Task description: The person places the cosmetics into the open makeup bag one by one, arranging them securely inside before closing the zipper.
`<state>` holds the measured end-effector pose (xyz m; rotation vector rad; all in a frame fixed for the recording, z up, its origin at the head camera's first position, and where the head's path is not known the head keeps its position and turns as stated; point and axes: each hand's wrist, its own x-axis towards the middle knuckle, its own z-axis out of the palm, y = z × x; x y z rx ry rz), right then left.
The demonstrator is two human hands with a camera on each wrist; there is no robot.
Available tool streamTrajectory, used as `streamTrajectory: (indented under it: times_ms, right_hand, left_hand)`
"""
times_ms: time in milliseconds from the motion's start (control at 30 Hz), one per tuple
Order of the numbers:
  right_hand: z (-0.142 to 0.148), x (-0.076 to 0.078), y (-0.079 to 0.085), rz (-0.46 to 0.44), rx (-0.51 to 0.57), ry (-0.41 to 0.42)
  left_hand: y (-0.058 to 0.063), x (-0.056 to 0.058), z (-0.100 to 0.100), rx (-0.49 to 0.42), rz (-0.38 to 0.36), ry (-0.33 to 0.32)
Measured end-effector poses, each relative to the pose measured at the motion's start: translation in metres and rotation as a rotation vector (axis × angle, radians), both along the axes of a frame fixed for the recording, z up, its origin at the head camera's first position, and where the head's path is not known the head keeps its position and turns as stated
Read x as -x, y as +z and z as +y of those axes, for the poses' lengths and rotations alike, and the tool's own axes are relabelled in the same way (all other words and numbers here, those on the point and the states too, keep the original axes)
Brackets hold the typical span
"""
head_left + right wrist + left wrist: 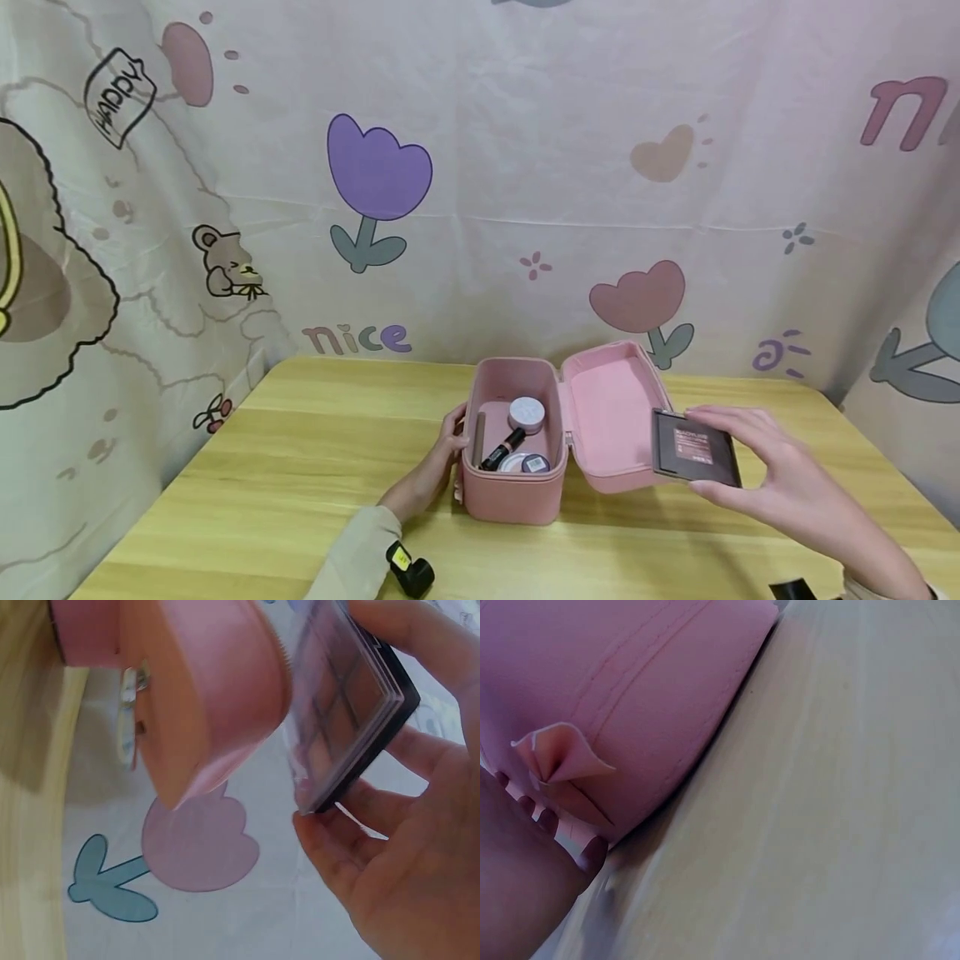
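A pink cosmetic case (513, 500) stands on the table with its lid (611, 417) swung out to the right. Against the case's left side rests my left hand (438, 462), its fingers (547, 820) touching the wall beside a small bow (559, 754). Between thumb and fingers, my right hand (780, 475) pinches an eyeshadow palette (697, 450) by its edges. The palette's labelled dark back faces the head camera; brownish pans show through its clear cover in the right wrist view. It overlaps the lid's right edge in the head view.
Inside the case lie a white round jar (527, 412), a black tube (502, 450), a small labelled pot (535, 463) and a slim brown stick (479, 437). The wooden table (300, 467) reaches back to a printed cloth (480, 167).
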<state>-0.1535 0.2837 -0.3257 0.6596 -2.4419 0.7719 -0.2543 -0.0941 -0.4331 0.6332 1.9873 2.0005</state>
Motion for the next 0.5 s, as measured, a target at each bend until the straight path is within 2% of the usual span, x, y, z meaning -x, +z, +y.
streamTrajectory:
  times_ms: [233,500]
  right_hand:
    - [-0.017,0.005,0.010,0.007,-0.028,0.021]
    - [-0.029,0.015,0.012,0.011,-0.057,0.027]
  left_hand:
    - [0.002,-0.001,-0.001,-0.005,0.000,0.002]
    - [0.000,-0.001,-0.001,-0.014,0.007,-0.008]
